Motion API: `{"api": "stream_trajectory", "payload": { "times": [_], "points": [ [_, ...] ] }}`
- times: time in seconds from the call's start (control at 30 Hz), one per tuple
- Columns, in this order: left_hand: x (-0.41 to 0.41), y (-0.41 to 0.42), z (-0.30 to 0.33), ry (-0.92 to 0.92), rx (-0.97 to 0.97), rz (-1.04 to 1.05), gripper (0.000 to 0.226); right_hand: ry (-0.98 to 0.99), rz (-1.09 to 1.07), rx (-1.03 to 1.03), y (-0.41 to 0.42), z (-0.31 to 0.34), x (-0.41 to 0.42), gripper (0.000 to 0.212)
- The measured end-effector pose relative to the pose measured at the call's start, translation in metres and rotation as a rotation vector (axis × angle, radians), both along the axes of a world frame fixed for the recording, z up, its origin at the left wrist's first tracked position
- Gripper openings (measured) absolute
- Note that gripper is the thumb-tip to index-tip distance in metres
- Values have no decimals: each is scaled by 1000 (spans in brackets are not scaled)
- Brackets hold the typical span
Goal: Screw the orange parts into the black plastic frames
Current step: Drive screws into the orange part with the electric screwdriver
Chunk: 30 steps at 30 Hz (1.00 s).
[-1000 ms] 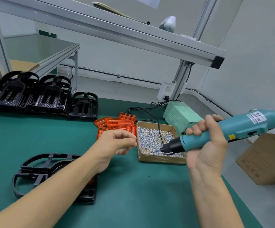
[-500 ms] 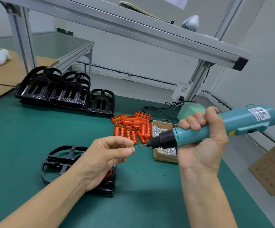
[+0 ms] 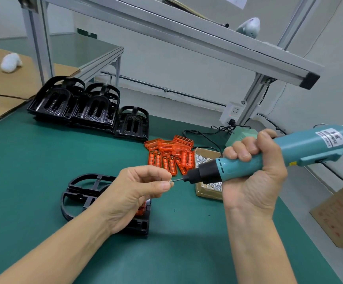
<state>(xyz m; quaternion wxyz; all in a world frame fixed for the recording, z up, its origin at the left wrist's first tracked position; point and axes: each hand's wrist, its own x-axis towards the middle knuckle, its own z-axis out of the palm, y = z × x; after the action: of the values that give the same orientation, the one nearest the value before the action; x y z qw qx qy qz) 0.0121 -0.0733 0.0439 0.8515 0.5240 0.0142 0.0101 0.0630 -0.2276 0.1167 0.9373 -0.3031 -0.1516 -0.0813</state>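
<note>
Driver bit now at L hand pinch | screw betw thumb/forefinger | R hand grips driver | frame part-hidden under L hand

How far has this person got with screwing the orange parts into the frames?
Early. An orange part already sits in the near frame, mostly hidden by the left hand. That hand pinches a screw at the tip of the screwdriver held in the right hand. Orange parts and stacked frames wait.
</note>
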Motion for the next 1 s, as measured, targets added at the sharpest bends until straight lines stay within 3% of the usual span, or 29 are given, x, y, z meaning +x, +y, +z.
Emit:
{"api": "stream_trajectory", "payload": {
  "times": [0.3,0.73,1.0],
  "points": [
    [0,2,-2,20,51,31,23,-53,12,-33,1,-3,-2,15],
    [-4,10,-4,-148,285,198,18,-63,-10,-11,16,-16,-1,16],
    [-4,21,-8,-198,289,199,10,-47,9,-1,28,-17,3,15]
  ]
}}
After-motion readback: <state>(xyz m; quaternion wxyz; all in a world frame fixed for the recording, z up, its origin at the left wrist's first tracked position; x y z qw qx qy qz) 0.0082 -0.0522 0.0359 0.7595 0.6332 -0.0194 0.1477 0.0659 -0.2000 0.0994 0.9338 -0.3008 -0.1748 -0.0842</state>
